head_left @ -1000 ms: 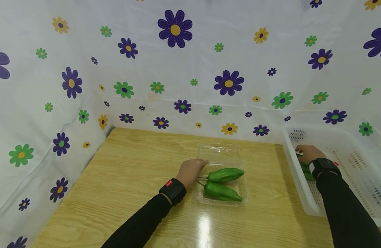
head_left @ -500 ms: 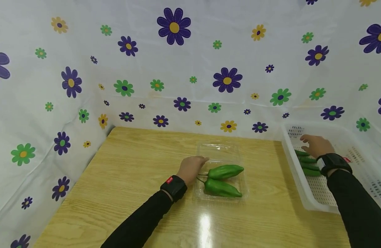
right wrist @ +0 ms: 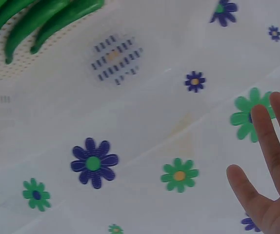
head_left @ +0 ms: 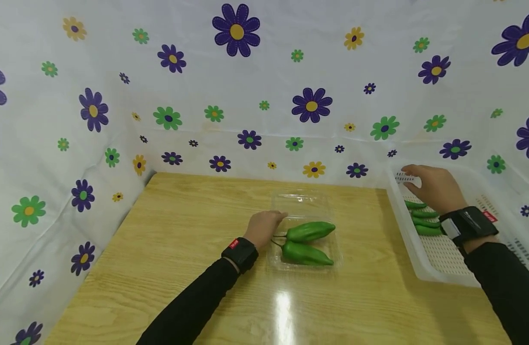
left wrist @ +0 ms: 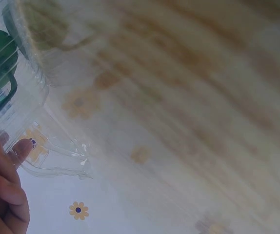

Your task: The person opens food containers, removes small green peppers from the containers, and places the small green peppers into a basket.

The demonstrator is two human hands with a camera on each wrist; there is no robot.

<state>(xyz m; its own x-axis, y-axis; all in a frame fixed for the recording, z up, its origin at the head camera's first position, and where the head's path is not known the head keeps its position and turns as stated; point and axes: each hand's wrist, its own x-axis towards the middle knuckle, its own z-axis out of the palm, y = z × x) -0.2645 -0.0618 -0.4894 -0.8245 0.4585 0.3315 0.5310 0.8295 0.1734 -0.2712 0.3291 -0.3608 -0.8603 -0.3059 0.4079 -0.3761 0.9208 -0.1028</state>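
Note:
In the head view two large green peppers, one behind (head_left: 310, 232) and the other in front (head_left: 307, 254), lie in a clear plastic clamshell box (head_left: 302, 205) with its lid laid back. My left hand (head_left: 263, 229) grips the box's left edge; in the left wrist view the curled fingers (left wrist: 8, 195) hold the clear plastic rim. My right hand (head_left: 438, 189) hovers over the white basket (head_left: 410, 239) with nothing in it. Its fingers are spread in the right wrist view (right wrist: 269, 151). Several slim green chili peppers (head_left: 428, 230) lie below it in the basket.
The wooden table (head_left: 195, 215) carries the box near the middle and the perforated basket at the right. A white flowered cloth (head_left: 255, 76) hangs along the back and the left side.
My right hand has risen out from among the chili peppers in the basket, and its fingers have spread. My left hand stays on the box. The head view has shifted slightly.

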